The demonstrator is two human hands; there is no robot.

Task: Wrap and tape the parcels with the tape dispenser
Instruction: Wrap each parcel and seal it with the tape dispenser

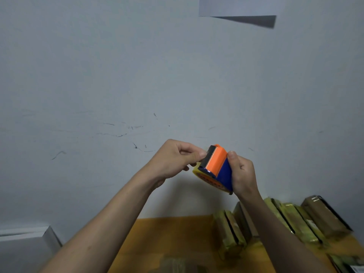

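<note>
I hold an orange and blue tape dispenser (216, 166) up in front of the wall, above the table. My right hand (243, 173) grips its blue body from the right side. My left hand (173, 160) pinches at the dispenser's dark front edge with thumb and fingertips; what it pinches is too small to tell. A yellowish tape roll shows at the dispenser's lower left. Several parcels (295, 221) wrapped in yellowish tape stand in a row on the orange table (167, 237) at the lower right.
A pale grey scuffed wall (118, 85) fills most of the view behind the hands. A white ledge (25, 233) sits at the lower left. Another taped parcel (177, 265) lies at the bottom edge, and one more (348, 263) at the bottom right corner.
</note>
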